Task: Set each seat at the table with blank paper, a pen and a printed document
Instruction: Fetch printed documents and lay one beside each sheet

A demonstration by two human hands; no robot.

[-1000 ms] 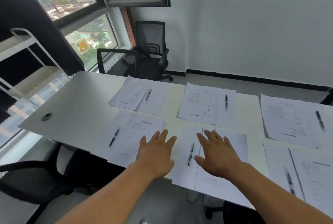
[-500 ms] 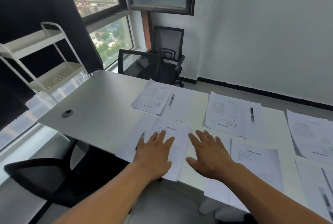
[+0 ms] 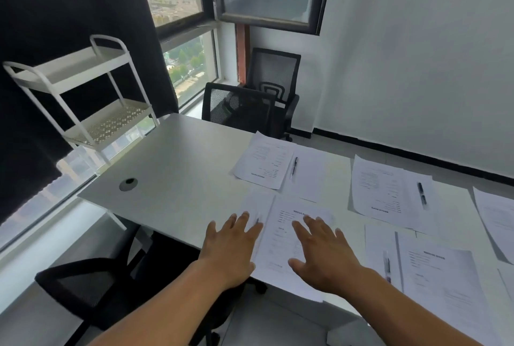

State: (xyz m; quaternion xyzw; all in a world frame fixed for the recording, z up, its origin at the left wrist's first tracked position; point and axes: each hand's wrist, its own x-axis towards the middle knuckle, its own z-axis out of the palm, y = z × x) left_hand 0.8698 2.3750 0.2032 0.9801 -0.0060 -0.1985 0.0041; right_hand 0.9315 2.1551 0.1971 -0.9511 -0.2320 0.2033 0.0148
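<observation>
On the white table lie several seat sets, each a blank sheet, a pen and a printed document. My left hand is spread flat over the blank sheet of the near-left set, covering most of its pen. My right hand is spread over that set's printed document. Across from it lie a printed document, a pen and a blank sheet. Another set with a printed document and pen lies at the far right. A near-right set shows a pen and a document.
A black office chair stands at the near-left table edge, and two black mesh chairs stand at the far corner by the window. A white shelf cart stands to the left. A cable grommet sits in the tabletop.
The view and both hands have shifted left along the table, from the middle near set to the near-left set. My right hand now hovers over the printed document; both hands stay spread.
</observation>
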